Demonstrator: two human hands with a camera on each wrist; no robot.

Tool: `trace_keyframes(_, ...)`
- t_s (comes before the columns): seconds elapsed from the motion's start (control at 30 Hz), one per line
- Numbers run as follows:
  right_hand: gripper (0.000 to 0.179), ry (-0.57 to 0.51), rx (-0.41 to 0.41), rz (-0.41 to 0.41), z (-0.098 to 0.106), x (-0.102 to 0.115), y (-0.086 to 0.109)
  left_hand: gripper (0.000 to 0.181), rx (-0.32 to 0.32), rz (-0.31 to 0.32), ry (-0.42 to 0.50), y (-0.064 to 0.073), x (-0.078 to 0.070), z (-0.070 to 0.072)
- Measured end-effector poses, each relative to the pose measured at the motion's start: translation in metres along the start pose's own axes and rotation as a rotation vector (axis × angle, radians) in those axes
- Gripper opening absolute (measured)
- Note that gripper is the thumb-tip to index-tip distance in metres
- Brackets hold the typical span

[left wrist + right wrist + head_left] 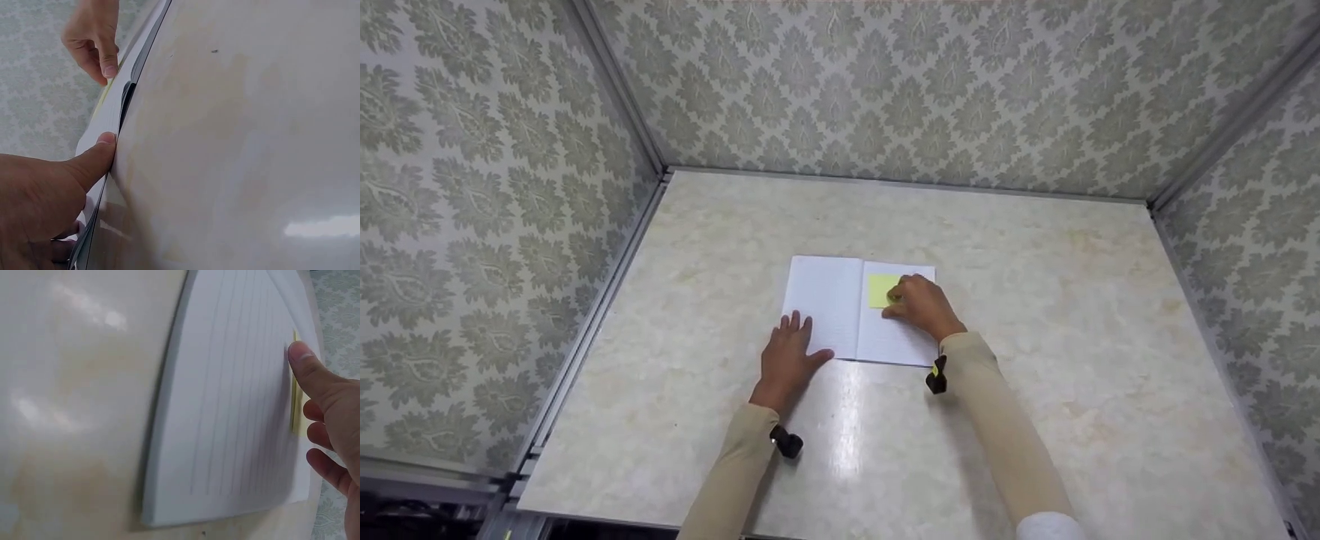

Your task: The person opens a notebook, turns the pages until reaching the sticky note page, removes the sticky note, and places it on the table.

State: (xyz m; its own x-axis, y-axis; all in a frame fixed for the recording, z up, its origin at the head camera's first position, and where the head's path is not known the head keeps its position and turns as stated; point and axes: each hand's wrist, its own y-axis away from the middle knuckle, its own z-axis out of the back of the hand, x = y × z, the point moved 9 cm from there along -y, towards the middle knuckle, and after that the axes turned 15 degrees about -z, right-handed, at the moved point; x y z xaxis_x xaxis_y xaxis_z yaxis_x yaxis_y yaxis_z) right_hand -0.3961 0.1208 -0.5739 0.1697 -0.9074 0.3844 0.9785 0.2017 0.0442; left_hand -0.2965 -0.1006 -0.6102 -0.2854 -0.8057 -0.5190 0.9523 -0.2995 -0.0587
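Note:
An open notebook with lined pages lies on the table. My left hand rests on its left page near the lower corner, fingers spread; in the left wrist view the thumb lies along the notebook's near edge. Over the right page, my right hand grips a yellow sticky note pad at its right side. The right wrist view has the thumb against the pad's near edge and the other fingers curled. The fingers cover part of the pad.
The marbled table surrounds the notebook. Patterned wall panels close off the back and sides, with metal rails along the table's edges. A small black device is strapped to each wrist.

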Motion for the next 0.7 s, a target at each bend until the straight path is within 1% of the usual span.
trace_keyframes(0.17, 0.032, 0.024, -0.032, 0.03, -0.004, 0.009, -0.003, 0.079, -0.009, -0.015, -0.003, 0.0, 0.0, 0.002)
trace_keyframes(0.27, 0.024, 0.045, -0.055, 0.064, -0.004, 0.014, -0.002, 0.079, -0.022, -0.025, -0.006, 0.0, 0.0, 0.003)
trace_keyframes(0.4, 0.013, 0.117, -0.126, 0.161, -0.001, 0.024, 0.003, 0.079, -0.021, -0.034, 0.007, 0.0, 0.0, 0.003)
trace_keyframes(0.47, 0.013, 0.165, -0.177, 0.214, 0.001, 0.029, 0.006, 0.079, -0.019, -0.03, 0.018, 0.0, 0.0, 0.003)
trace_keyframes(0.53, 0.016, 0.206, -0.22, 0.246, 0.001, 0.032, 0.009, 0.078, -0.017, -0.021, 0.025, 0.0, 0.001, 0.003)
trace_keyframes(0.6, 0.017, 0.234, -0.242, 0.252, 0.001, 0.032, 0.011, 0.078, -0.015, -0.013, 0.026, 0.001, 0.002, 0.002)
trace_keyframes(0.7, 0.016, 0.236, -0.252, 0.228, 0.0, 0.027, 0.011, 0.078, -0.013, -0.01, 0.021, 0.001, 0.002, 0.002)
